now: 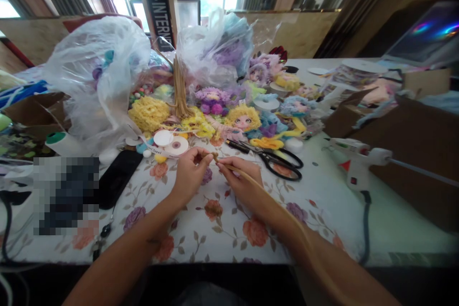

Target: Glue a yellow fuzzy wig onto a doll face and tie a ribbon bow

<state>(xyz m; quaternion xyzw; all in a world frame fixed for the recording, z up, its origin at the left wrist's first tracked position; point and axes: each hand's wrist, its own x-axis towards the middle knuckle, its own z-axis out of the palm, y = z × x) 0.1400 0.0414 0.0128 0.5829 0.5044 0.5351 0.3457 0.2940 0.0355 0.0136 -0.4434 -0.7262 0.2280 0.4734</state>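
A long tan strand (253, 180) runs over my right forearm to a small brownish twist (215, 157) between my fingertips. My left hand (191, 172) pinches one side of the twist, its fingers curled. On the other side my right hand (241, 178) grips the strand, thumb and fingers pressed together. Both hands are over the flowered tablecloth (195, 241), their fingertips almost touching. Just beyond them lie a white ribbon roll (178, 145) and black-handled scissors (276, 160). A bundle of similar tan strands (181, 91) stands upright behind.
A doll head with yellow curls (243, 119), yarn pieces and clear plastic bags (103, 62) fill the back. To the left lies a black phone (120, 178). A white glue gun (358, 160) stands at the right, beside a cardboard box (412, 153).
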